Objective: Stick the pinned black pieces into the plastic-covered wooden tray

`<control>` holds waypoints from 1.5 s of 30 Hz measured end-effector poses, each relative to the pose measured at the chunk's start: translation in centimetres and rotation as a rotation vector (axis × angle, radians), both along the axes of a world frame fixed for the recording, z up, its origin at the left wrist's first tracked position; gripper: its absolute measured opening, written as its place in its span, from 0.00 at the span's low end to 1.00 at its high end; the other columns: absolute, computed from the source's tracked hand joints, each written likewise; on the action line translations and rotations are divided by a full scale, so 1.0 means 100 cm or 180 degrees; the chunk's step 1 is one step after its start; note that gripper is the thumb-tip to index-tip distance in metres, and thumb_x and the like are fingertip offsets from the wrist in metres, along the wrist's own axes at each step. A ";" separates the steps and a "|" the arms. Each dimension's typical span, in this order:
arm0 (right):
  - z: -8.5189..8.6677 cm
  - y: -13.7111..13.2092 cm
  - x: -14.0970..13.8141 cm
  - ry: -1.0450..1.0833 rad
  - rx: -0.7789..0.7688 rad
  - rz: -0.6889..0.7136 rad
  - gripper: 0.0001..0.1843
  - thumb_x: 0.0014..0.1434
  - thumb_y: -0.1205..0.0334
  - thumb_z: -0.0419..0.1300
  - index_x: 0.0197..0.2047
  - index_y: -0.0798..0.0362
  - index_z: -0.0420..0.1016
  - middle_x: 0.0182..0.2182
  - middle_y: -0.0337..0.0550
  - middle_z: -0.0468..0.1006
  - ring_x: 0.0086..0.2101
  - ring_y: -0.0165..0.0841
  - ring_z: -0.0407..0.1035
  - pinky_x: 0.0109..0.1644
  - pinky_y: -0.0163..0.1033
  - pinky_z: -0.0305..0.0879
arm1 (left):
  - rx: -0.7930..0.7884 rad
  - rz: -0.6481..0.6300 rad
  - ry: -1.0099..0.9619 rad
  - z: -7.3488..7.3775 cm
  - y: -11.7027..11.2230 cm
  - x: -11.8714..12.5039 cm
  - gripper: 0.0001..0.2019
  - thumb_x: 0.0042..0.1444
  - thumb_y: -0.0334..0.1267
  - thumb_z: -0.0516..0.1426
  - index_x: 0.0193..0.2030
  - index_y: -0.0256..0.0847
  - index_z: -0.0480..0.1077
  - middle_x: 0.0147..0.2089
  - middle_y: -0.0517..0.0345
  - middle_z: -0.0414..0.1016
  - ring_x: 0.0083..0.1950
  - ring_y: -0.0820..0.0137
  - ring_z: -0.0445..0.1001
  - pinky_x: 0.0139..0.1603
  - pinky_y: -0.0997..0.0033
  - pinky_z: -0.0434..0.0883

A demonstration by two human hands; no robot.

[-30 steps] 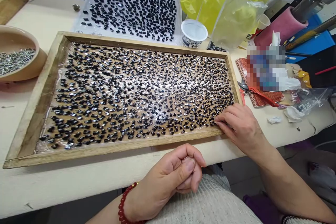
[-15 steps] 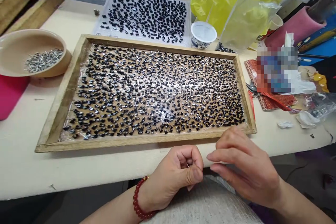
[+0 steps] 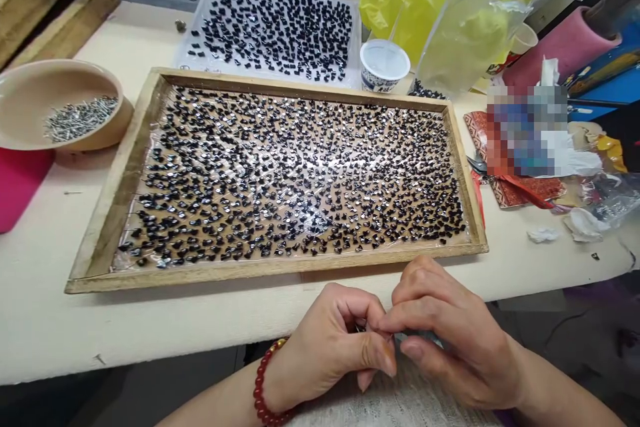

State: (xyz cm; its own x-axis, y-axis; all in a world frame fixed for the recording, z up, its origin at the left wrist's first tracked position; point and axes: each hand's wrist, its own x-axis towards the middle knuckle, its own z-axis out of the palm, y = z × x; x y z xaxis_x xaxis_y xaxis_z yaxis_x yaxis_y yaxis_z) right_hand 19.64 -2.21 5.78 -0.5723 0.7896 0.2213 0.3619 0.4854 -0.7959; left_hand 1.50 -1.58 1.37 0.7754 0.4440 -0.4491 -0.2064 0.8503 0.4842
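Head view showed the left hand curled and the right hand half open, its forefinger at the left's fingertips; whether either held anything could not be told. Beyond them, the wooden tray of black pieces lay on the table.

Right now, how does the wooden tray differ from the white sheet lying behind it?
The wooden tray looks larger and lies nearer the camera; the white sheet looks smaller and lies farther back. The wooden tray has raised sides, while the white sheet looks flat. Between the pieces, the wooden tray shows a brown base, the white sheet a whitish one. Both bear many small black pieces and lie on the same table.
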 end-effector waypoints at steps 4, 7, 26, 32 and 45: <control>-0.001 0.001 0.002 -0.0117 0.0131 -0.0140 0.06 0.64 0.68 0.54 0.42 0.55 0.72 0.30 0.41 0.73 0.33 0.30 0.64 0.37 0.40 0.62 | 0.0150 0.0071 0.0109 -0.001 0.000 0.000 0.22 0.39 0.55 0.69 0.20 0.35 0.72 0.13 0.64 0.65 0.14 0.80 0.58 0.18 0.77 0.51; -0.003 0.000 0.001 -0.0037 0.0108 -0.0212 0.04 0.63 0.67 0.56 0.40 0.53 0.71 0.28 0.40 0.73 0.32 0.30 0.64 0.37 0.39 0.63 | 0.0151 0.0051 0.0167 -0.002 -0.001 0.000 0.21 0.40 0.52 0.69 0.20 0.35 0.72 0.14 0.64 0.65 0.14 0.81 0.56 0.18 0.77 0.50; -0.029 0.039 0.071 -0.1693 0.0986 -0.1671 0.03 0.60 0.68 0.58 0.35 0.52 0.71 0.31 0.42 0.75 0.35 0.35 0.67 0.41 0.43 0.62 | -0.0659 0.0631 -0.0693 0.000 0.002 0.003 0.08 0.63 0.30 0.54 0.37 0.32 0.73 0.35 0.52 0.75 0.29 0.78 0.73 0.33 0.78 0.74; -0.032 0.042 0.067 -0.2032 0.1105 -0.1481 0.05 0.62 0.67 0.56 0.34 0.53 0.71 0.31 0.42 0.75 0.36 0.35 0.67 0.42 0.43 0.59 | -0.0612 0.0581 -0.1017 -0.010 -0.003 0.002 0.05 0.63 0.36 0.55 0.40 0.39 0.70 0.29 0.56 0.78 0.14 0.83 0.58 0.13 0.84 0.64; -0.032 0.043 0.066 -0.2070 0.1120 -0.1445 0.05 0.61 0.68 0.57 0.33 0.53 0.70 0.30 0.41 0.75 0.35 0.35 0.66 0.40 0.41 0.57 | 0.0252 0.0637 -0.0281 -0.004 0.000 -0.002 0.13 0.52 0.44 0.66 0.23 0.37 0.75 0.24 0.61 0.62 0.27 0.76 0.59 0.28 0.75 0.54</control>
